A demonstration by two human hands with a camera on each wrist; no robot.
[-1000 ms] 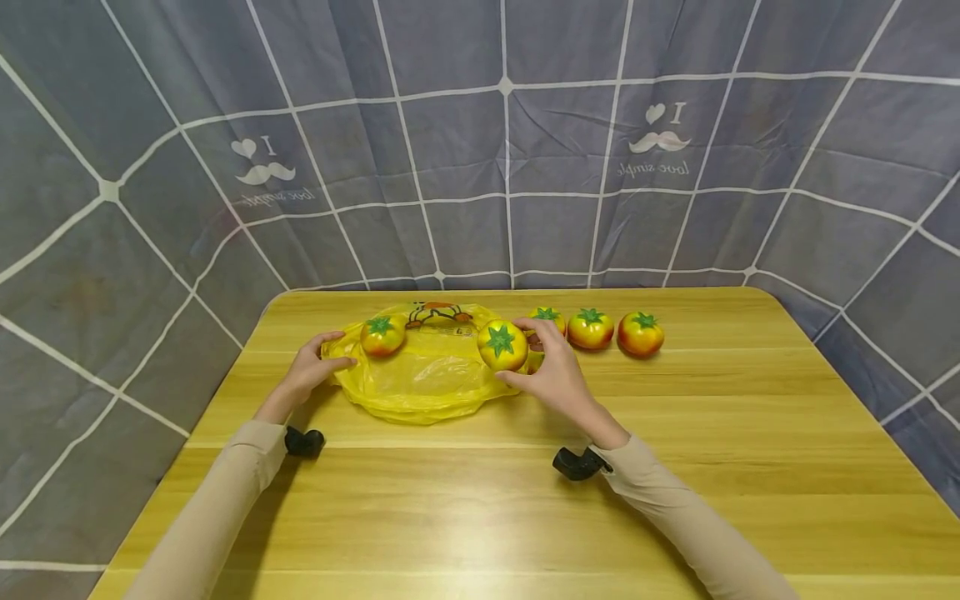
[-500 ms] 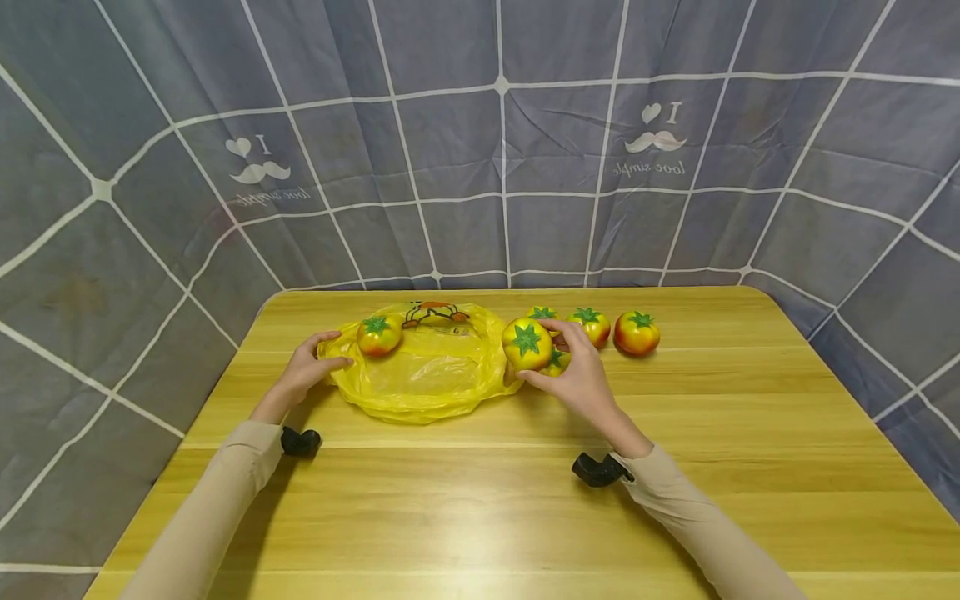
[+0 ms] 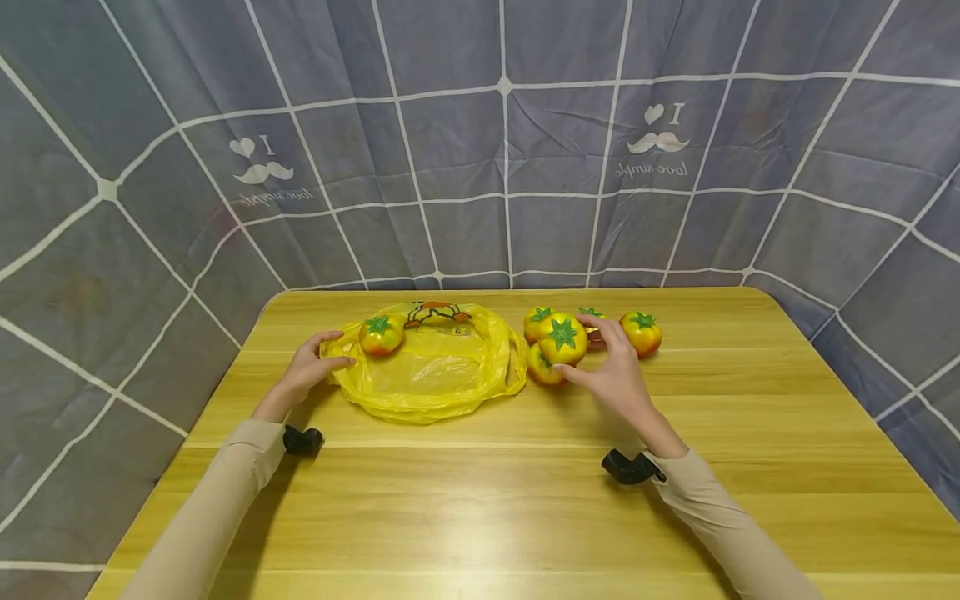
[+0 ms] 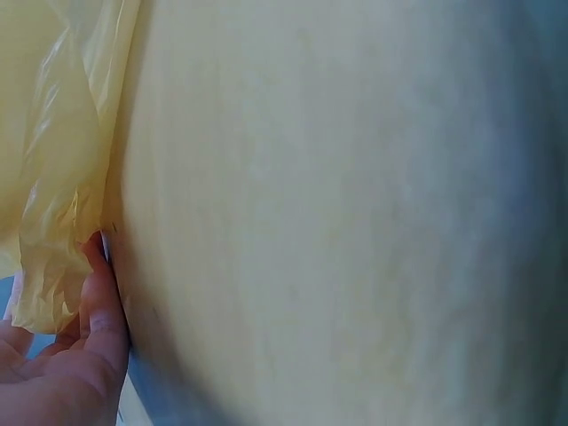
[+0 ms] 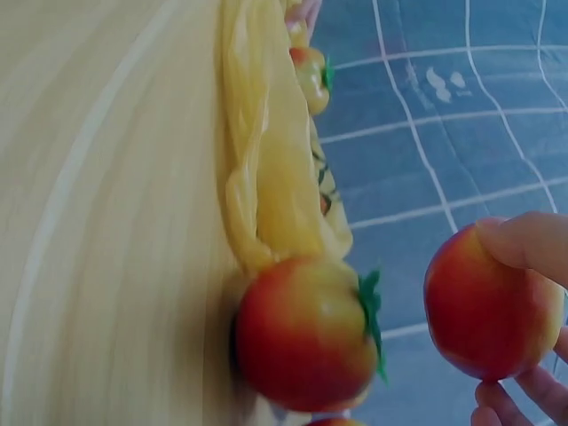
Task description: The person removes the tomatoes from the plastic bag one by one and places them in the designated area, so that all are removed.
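My left hand (image 3: 302, 377) grips the left edge of a yellow plastic bag (image 3: 420, 396), which lies flattened on the table. In the left wrist view, a fold of the bag (image 4: 58, 266) passes between its thumb and fingers. A toy tomato (image 3: 381, 336), yellow-red with a green leafy top, sits on the bag's left part. My right hand (image 3: 618, 379) holds another toy tomato (image 3: 562, 338) between thumb and fingers, raised above the table. Under and behind it are a front tomato (image 3: 545, 368) and a back tomato (image 3: 537, 320), just right of the bag.
One more tomato (image 3: 592, 313) is mostly hidden behind my right hand, and another tomato (image 3: 641, 335) lies farther right. The wooden table (image 3: 465, 500) reaches back to a grey curtain (image 3: 465, 167) with white lines. Black wrist mounts (image 3: 630, 467) jut from the sleeves.
My right hand has carried its toy tomato rightward, from over the bag's right edge to above the other tomatoes. The left hand has stayed at the bag.
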